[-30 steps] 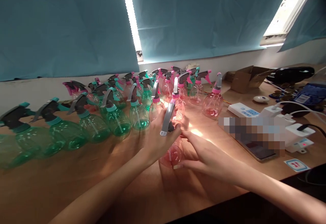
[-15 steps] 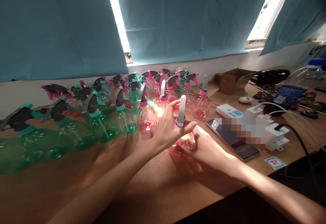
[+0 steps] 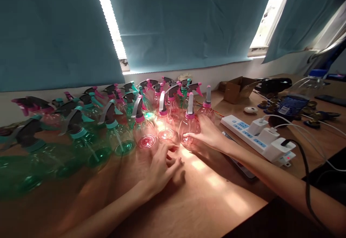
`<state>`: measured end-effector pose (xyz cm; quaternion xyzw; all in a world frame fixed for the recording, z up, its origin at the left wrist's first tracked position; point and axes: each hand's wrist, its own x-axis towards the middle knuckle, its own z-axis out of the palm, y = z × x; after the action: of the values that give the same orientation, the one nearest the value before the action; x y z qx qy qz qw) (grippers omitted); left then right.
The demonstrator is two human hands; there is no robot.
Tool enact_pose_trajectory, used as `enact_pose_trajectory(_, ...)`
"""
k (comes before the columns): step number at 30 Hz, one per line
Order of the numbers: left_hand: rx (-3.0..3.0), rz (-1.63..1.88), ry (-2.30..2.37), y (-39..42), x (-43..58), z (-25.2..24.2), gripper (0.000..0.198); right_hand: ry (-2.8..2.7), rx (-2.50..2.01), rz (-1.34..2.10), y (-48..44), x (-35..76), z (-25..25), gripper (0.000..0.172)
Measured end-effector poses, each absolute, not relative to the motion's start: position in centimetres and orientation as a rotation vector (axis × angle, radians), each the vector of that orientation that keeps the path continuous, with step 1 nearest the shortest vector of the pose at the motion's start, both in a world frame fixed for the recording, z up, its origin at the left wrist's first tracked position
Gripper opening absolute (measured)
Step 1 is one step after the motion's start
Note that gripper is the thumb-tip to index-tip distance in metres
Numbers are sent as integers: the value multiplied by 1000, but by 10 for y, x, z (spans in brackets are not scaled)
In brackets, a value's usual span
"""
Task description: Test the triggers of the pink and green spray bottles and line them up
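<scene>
A clear pink spray bottle (image 3: 186, 128) with a grey trigger stands upright on the table, and my right hand (image 3: 208, 131) is wrapped round its right side. Just left of it is another pink spray bottle (image 3: 165, 127). My left hand (image 3: 163, 164) rests near the tabletop in front of these bottles, fingers loosely curled and apart, holding nothing. Farther left in the front row are a third pink bottle (image 3: 144, 133) and a green spray bottle (image 3: 119, 139). Behind my right hand another pink bottle (image 3: 207, 110) is partly hidden.
Several more green and pink spray bottles fill the table's left and back. To the right lie a white power strip (image 3: 243, 131) with chargers, a phone (image 3: 243, 169) partly under my right forearm, a mouse (image 3: 251, 110), a cardboard box (image 3: 238, 90) and a large water bottle (image 3: 305, 90).
The pink spray bottle has moved away from me into the front row, with my right hand on it. My left hand has let go of it and dropped back toward me.
</scene>
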<state>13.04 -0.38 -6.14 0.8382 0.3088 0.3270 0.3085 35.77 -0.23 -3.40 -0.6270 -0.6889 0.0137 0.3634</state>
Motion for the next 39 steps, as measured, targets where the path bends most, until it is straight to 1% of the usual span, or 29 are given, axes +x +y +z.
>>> enact_pose_trajectory(6,2212,774,817,-2,134,-64,13,-1781,-1668,24,15,356,-26,62)
enact_pose_trajectory(11,2233,753,817,2,135,-63,12,-1738,-1737,19,26,355,-22,53)
enact_pose_trajectory(13,2239,750,810,3,135,-63,12,-1726,-1746,20,28,354,-21,52)
enact_pose_trajectory(17,2234,746,788,5,137,-63,11,-1709,-1744,35,32,351,-22,53)
enact_pose_trajectory(21,2234,748,780,5,139,-62,8,-1663,-1723,40,29,350,-20,62)
enact_pose_trajectory(23,2234,749,792,4,139,-62,8,-1635,-1688,29,19,353,-16,62)
enact_pose_trajectory(24,2232,750,801,4,139,-61,9,-1618,-1669,30,12,357,-13,58)
enact_pose_trajectory(26,2232,750,810,3,139,-61,10,-1598,-1637,53,-6,368,-8,40)
enact_pose_trajectory(28,2238,749,811,3,138,-60,11,-1533,-1608,145,-23,385,-5,23)
enact_pose_trajectory(29,2243,747,816,2,139,-60,12,-1500,-1616,134,-30,394,-5,20)
enact_pose_trajectory(32,2251,744,833,0,142,-60,12,-1382,-1710,9,-38,421,-11,25)
enact_pose_trajectory(33,2252,743,833,-1,144,-60,12,-1358,-1742,-11,-36,428,-14,30)
enact_pose_trajectory(37,2237,722,782,-8,151,-60,13,-1302,-1782,43,-14,441,-30,72)
enact_pose_trajectory(38,2227,717,773,-9,152,-60,14,-1305,-1775,66,-8,440,-33,79)
enact_pose_trajectory(39,2215,712,767,-11,152,-60,15,-1315,-1759,97,-2,439,-35,82)
